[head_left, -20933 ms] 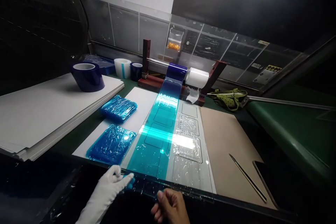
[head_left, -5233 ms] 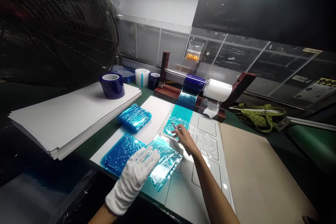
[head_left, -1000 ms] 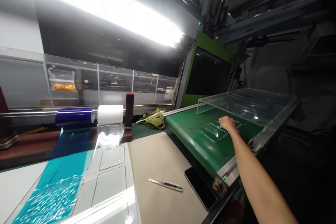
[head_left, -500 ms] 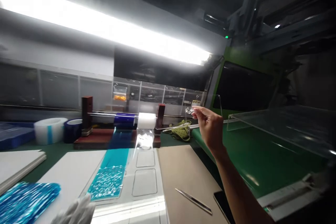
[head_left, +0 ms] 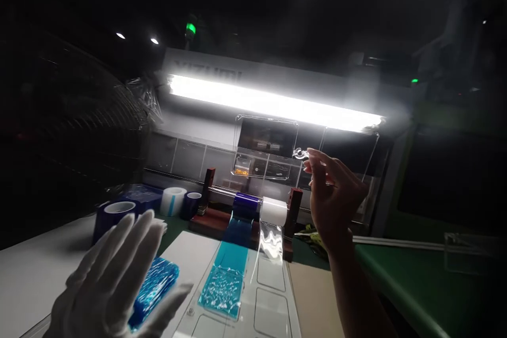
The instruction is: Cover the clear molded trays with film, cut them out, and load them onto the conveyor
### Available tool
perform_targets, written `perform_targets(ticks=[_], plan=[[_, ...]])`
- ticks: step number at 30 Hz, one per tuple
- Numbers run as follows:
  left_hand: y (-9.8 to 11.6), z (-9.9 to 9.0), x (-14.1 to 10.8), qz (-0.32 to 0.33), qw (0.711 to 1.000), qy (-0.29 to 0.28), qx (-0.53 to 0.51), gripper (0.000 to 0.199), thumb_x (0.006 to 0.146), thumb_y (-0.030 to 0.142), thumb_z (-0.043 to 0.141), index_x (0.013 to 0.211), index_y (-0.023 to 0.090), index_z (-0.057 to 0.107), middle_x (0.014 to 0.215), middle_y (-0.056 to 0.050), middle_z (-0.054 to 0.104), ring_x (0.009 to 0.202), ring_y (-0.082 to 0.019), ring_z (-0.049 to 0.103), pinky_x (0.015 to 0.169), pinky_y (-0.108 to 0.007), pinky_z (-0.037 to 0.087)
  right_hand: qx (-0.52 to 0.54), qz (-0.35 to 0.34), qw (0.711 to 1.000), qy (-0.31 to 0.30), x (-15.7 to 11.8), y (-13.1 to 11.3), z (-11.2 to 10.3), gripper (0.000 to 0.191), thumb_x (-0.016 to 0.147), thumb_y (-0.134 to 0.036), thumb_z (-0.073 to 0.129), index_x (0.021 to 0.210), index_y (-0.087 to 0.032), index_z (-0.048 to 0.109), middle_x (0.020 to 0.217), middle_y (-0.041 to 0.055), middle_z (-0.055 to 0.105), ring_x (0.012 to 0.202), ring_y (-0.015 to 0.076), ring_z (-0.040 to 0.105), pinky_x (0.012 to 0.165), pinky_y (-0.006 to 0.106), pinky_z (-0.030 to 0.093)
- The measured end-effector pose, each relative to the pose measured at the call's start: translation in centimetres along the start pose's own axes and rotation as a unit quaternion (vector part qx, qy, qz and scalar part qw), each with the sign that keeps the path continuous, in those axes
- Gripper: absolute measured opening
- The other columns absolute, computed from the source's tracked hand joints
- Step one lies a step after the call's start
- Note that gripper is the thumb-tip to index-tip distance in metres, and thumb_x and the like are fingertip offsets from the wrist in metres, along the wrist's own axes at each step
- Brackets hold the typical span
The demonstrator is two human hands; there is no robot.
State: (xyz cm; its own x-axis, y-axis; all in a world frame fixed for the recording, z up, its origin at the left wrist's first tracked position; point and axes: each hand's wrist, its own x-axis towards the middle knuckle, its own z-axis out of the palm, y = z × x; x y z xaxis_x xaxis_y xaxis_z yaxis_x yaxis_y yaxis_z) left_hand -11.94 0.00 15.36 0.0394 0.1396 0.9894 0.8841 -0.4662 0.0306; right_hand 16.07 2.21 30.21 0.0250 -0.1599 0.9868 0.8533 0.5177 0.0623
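Observation:
My right hand [head_left: 336, 190], bare, is raised at right of centre, pinching a small clear plastic connector [head_left: 300, 153]. Clear rectangular plates [head_left: 265, 177] extend from that connector on both sides, in front of the lamp and dark panel. My left hand [head_left: 114, 274], in a pale glove, is at lower left with its fingers stretched out and holds nothing. Beyond it lies a stack of shiny blue film pieces [head_left: 158, 280], partly hidden by the fingers. Blue film [head_left: 232, 259] and clear film [head_left: 271, 243] run from two rolls onto a white outlined sheet [head_left: 273, 306].
A wooden stand [head_left: 293, 211] holds the blue roll [head_left: 246, 205] and white roll [head_left: 274, 210]. More tape rolls [head_left: 173, 200] stand at left. A bright tube lamp [head_left: 269, 103] hangs behind. At right is a green surface [head_left: 404, 280]; a fan [head_left: 99, 116] is at left.
The view has swung left and up. My gloved left hand has risen further into view with its fingers spread. The clear piece in my right hand now faces the camera more squarely.

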Motion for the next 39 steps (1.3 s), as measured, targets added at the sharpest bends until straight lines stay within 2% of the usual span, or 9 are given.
perform_targets(ticks=[4,9,15,19,22,26,28,32,39], plan=[[-0.1,-0.5,4.5,0.003,0.997,0.027,0.076,0.092,0.075,0.064,0.056,0.149,0.024,0.019,0.155,-0.008,0.028,0.140,-0.036,0.029,0.100,-0.062,0.043,0.019,-0.021,1.000,-0.005,0.0,-1.8,0.9,0.016,0.092,-0.023,0.058,0.101,-0.019,0.070,0.081,0.0013,0.072,0.069,0.0135,0.068,0.058,0.025,0.051],[0.1,0.2,9.4,0.050,0.993,0.032,0.105,0.121,0.062,0.078,0.061,0.150,0.014,0.009,0.157,-0.019,0.014,0.145,-0.037,0.009,0.114,-0.060,0.020,0.018,-0.055,0.998,-0.024,-0.4,-3.8,1.0,0.014,0.091,-0.021,0.059,0.098,-0.019,0.070,0.074,-0.0006,0.070,0.063,0.0116,0.066,0.054,0.022,0.048],[2.5,0.7,12.1,0.049,0.990,-0.050,0.124,0.120,0.069,0.064,0.067,0.149,0.010,-0.005,0.158,-0.018,-0.006,0.145,-0.035,-0.007,0.118,-0.054,-0.002,0.037,-0.079,0.993,-0.074,-1.2,-5.6,1.0,0.013,0.092,-0.019,0.057,0.100,-0.020,0.068,0.079,0.0019,0.072,0.069,0.0130,0.067,0.059,0.024,0.050],[3.0,1.3,12.7,0.083,0.989,-0.037,0.117,0.123,0.067,0.064,0.068,0.149,0.010,-0.007,0.159,-0.017,0.001,0.145,-0.035,-0.006,0.117,-0.056,-0.005,0.059,-0.096,0.989,-0.099,-1.7,-6.7,1.5,0.015,0.093,-0.017,0.054,0.101,-0.022,0.066,0.083,0.0005,0.072,0.072,0.0119,0.067,0.061,0.024,0.051],[2.5,1.7,12.4,0.077,0.986,-0.049,0.136,0.111,0.075,0.056,0.062,0.148,0.009,-0.006,0.157,-0.017,0.014,0.146,-0.033,0.000,0.117,-0.056,-0.004,0.070,-0.101,0.984,-0.130,-2.2,-7.2,1.7,0.016,0.094,-0.020,0.055,0.107,-0.020,0.063,0.080,0.0006,0.071,0.069,0.0117,0.066,0.058,0.024,0.050],[1.1,1.7,11.4,0.050,0.987,-0.049,0.144,0.104,0.076,0.059,0.058,0.149,0.010,0.003,0.151,-0.016,0.025,0.144,-0.032,0.010,0.118,-0.056,0.001,0.092,-0.097,0.980,-0.148,-3.2,-7.5,0.5,0.031,0.087,-0.031,0.066,0.114,-0.015,0.059,0.074,0.0004,0.069,0.062,0.0121,0.063,0.054,0.025,0.048],[0.4,1.5,11.0,0.038,0.989,-0.040,0.137,0.101,0.076,0.059,0.059,0.147,0.008,0.010,0.148,-0.017,0.028,0.143,-0.033,0.014,0.118,-0.057,0.005,0.092,-0.097,0.979,-0.153,-3.9,-7.6,-0.5,0.026,0.085,-0.027,0.068,0.107,-0.016,0.061,0.072,-0.0005,0.069,0.061,0.0120,0.063,0.055,0.025,0.048],[-0.9,1.3,10.7,0.021,0.993,-0.012,0.118,0.100,0.076,0.061,0.058,0.147,0.008,0.012,0.151,-0.014,0.022,0.142,-0.036,0.015,0.117,-0.058,0.007,0.079,-0.116,0.973,-0.181,-5.7,-7.3,-2.4,0.016,0.083,-0.019,0.067,0.098,-0.016,0.064,0.074,0.0022,0.070,0.062,0.0141,0.063,0.055,0.026,0.048],[-2.1,1.8,10.6,-0.008,0.994,-0.011,0.110,0.112,0.067,0.073,0.051,0.148,0.011,0.006,0.153,-0.009,0.015,0.141,-0.040,0.013,0.118,-0.057,0.005,0.075,-0.114,0.970,-0.199,-8.0,-6.1,-3.3,0.020,0.080,-0.018,0.068,0.100,-0.015,0.066,0.075,0.0040,0.070,0.063,0.0167,0.064,0.056,0.029,0.050]])
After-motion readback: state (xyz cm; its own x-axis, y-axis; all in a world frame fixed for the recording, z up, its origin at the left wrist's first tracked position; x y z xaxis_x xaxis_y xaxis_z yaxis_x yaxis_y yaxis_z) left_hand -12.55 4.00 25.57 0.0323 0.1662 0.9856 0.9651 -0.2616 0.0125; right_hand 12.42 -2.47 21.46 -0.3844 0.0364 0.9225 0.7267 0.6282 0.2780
